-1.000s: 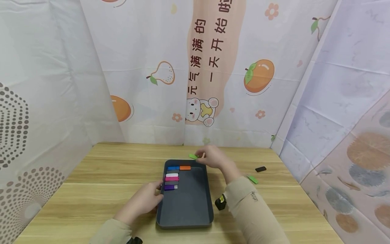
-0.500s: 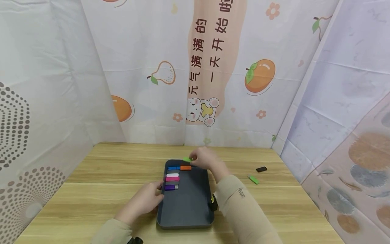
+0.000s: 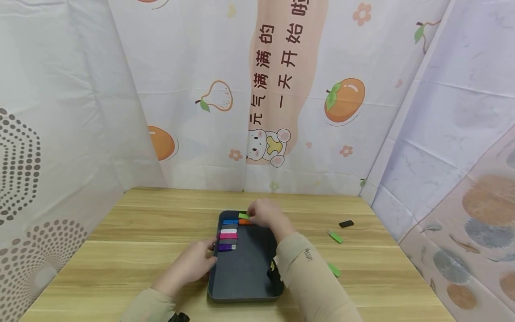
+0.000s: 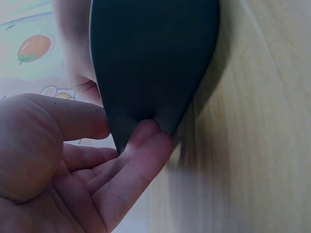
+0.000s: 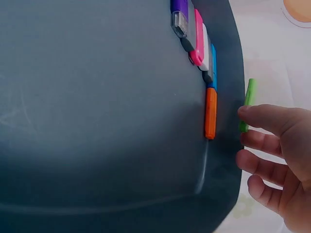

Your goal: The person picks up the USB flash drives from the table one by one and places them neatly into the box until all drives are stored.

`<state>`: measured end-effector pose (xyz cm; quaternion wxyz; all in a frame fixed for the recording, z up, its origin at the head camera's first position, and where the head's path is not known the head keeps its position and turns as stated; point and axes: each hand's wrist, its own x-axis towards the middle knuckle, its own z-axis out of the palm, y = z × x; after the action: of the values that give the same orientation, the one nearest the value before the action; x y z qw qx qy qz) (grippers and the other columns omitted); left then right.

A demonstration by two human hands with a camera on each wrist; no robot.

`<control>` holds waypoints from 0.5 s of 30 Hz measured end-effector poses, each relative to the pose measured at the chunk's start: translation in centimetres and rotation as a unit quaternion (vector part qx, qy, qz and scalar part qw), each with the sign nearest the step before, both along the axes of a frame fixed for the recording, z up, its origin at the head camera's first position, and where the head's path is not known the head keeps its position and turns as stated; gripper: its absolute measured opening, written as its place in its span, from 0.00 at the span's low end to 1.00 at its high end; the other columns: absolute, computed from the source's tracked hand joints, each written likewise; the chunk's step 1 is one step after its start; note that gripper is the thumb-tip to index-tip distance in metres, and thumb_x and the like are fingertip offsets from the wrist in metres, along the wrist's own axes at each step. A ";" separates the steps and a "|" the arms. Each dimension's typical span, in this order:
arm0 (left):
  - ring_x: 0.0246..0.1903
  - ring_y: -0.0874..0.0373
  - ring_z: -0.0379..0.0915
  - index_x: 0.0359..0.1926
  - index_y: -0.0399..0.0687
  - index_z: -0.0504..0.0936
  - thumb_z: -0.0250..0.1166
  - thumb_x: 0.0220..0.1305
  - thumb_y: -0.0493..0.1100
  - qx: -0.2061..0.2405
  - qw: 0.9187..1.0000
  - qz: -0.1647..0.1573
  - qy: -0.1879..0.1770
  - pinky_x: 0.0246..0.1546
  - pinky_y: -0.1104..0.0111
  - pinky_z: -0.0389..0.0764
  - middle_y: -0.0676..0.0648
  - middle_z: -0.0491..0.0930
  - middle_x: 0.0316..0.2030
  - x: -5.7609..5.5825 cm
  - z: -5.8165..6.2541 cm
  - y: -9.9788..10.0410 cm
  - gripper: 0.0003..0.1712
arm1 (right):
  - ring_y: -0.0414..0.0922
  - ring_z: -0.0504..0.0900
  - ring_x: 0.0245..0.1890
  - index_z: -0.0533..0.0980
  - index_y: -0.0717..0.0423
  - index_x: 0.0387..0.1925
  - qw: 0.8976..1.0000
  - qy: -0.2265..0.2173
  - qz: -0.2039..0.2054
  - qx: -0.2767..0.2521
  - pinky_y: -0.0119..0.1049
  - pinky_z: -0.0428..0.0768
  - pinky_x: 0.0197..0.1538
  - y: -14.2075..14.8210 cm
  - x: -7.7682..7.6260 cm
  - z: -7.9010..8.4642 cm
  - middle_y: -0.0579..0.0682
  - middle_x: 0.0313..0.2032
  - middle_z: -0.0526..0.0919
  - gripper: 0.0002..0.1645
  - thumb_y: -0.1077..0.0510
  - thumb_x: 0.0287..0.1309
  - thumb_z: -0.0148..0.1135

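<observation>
In the head view, my right hand [image 3: 265,212] pinches a light green USB flash drive [image 3: 243,216] at the far end of the dark grey tray [image 3: 245,288]. The right wrist view has this green drive [image 5: 250,92] between thumb and fingers, close to the tray's far wall. My left hand [image 3: 196,261] grips the tray's left side, thumb at the rim and fingers against the outer wall [image 4: 150,63]. Inside the tray, a blue drive [image 3: 230,222] and an orange drive [image 3: 245,222] lie end to end. Grey, white, pink [image 3: 228,236] and purple [image 3: 225,247] drives line the left wall.
On the wooden table [image 3: 161,223], right of the tray, lie a black drive [image 3: 346,223], a green drive [image 3: 335,237] and another green piece [image 3: 333,269] partly behind my right sleeve. A printed curtain [image 3: 201,147] stands behind the table.
My right hand has moved left and nearer, carrying the green flash drive from beyond the tray's far edge to its far end. My left hand stays on the tray.
</observation>
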<state>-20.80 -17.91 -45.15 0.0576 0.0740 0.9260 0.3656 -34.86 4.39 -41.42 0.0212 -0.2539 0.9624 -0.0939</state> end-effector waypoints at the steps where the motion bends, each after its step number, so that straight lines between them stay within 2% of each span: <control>1: 0.59 0.36 0.75 0.67 0.28 0.71 0.66 0.66 0.34 0.001 1.000 0.000 0.000 0.57 0.42 0.76 0.33 0.80 0.57 0.0 0.0 0.0 0.30 | 0.41 0.77 0.33 0.88 0.43 0.38 1.000 -0.002 -0.003 0.002 0.37 0.80 0.42 -0.1 0.0 -0.1 0.38 0.33 0.83 0.05 0.50 0.63 0.70; 7: 0.59 0.36 0.75 0.67 0.28 0.72 0.66 0.66 0.34 0.005 1.000 -0.001 0.003 0.57 0.42 0.76 0.33 0.80 0.57 0.1 0.1 0.0 0.30 | 0.40 0.77 0.33 0.88 0.42 0.34 0.999 0.011 -0.005 0.036 0.39 0.80 0.40 -0.4 -0.1 -0.9 0.37 0.33 0.83 0.03 0.51 0.59 0.72; 15: 0.59 0.36 0.76 0.67 0.28 0.72 0.66 0.66 0.34 0.004 1.000 -0.004 0.008 0.57 0.42 0.76 0.33 0.80 0.56 0.1 0.1 -0.1 0.30 | 0.41 0.80 0.40 0.89 0.40 0.36 0.998 0.012 -0.016 0.060 0.42 0.82 0.43 -0.6 0.2 -1.7 0.37 0.40 0.86 0.04 0.51 0.57 0.73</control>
<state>-20.69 -17.98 -45.09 0.0515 0.0808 0.9245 0.3690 -34.63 3.75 -43.08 0.0238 -0.2380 0.9704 -0.0333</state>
